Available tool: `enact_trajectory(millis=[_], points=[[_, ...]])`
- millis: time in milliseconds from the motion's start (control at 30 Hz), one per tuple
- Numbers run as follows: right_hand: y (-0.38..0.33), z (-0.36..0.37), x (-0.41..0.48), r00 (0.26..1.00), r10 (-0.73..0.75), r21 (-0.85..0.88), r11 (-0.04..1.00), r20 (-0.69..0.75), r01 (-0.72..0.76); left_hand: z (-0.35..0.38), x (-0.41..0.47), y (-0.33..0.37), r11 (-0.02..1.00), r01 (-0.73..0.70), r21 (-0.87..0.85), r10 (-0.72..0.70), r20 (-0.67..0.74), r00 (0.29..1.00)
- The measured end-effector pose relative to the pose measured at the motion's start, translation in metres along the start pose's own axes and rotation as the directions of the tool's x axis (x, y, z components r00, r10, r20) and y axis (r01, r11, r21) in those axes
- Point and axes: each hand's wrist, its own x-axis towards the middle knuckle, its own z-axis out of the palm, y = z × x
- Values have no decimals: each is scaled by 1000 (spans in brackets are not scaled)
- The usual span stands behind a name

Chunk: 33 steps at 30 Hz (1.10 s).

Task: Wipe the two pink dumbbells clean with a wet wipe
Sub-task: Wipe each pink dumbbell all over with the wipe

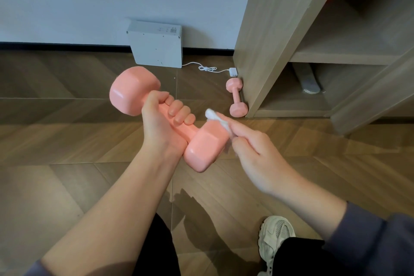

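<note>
In the centre of the frame, 1 pink dumbbell (203, 147) is held above the wooden floor (67, 141), tilted from upper left to lower right. Its handle is gripped by the left hand (163, 119), whose fingers are curled round it. A white wet wipe (215, 116) is pinched in the fingers of the right hand (253, 148) and is pressed against the upper edge of the dumbbell's lower right head. Both hands are thus clamped, 1 on the handle and 1 on the wipe, with that head between them. Right of centre, a 2nd pink dumbbell (236, 97) is seen lying on the floor, just beside the foot of a wooden shelf unit (268, 29); whether they touch cannot be told. Above centre, a white box (156, 46) is leaned against the wall, and a white cable (208, 69) is trailed from it across the floor toward the shelf unit. At the lower right, a pale shoe (274, 237) is planted on the floor.
</note>
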Motion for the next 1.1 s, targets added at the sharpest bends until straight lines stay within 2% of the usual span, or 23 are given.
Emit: enact_trajectory(millis=[67, 133, 333, 500, 600, 767, 867, 933, 1033, 1100], points=[[2, -3, 5, 993, 104, 81, 991, 47, -107, 2, -1, -1, 999, 48, 8, -48, 76, 996], [3, -2, 5, 990, 130, 89, 987, 56, -135, 4, -1, 2, 997, 74, 4, -74, 127, 989], [3, -1, -5, 989, -24, -2, 1000, -147, 24, 2, -1, 11, 989, 121, -89, -106, 152, 983], [1, -9, -2, 962, -188, -212, 966, -196, 146, 3, -1, 10, 993, 69, 97, -84, 155, 984], [1, -9, -1, 975, -183, -214, 965, -124, 154, 4, -2, 8, 973, 59, 221, -100, 181, 978], [3, -4, 0, 996, -35, -273, 960, 80, 56, 3, -6, -6, 889, 36, 457, -117, 149, 982], [6, -2, -5, 980, -26, -336, 937, 198, 92, 1, -7, -11, 853, 37, 520, -107, 105, 989], [8, 0, -10, 983, -39, -352, 930, 181, 102, -1, -6, -10, 851, 50, 523, -105, 75, 992], [9, 2, -12, 990, -124, -308, 941, 69, 140, -3, -5, -9, 857, 62, 511, -102, 50, 994], [8, 3, -10, 987, -136, -401, 902, 87, 159, -3, -5, -10, 857, 47, 512, -95, 68, 993]])
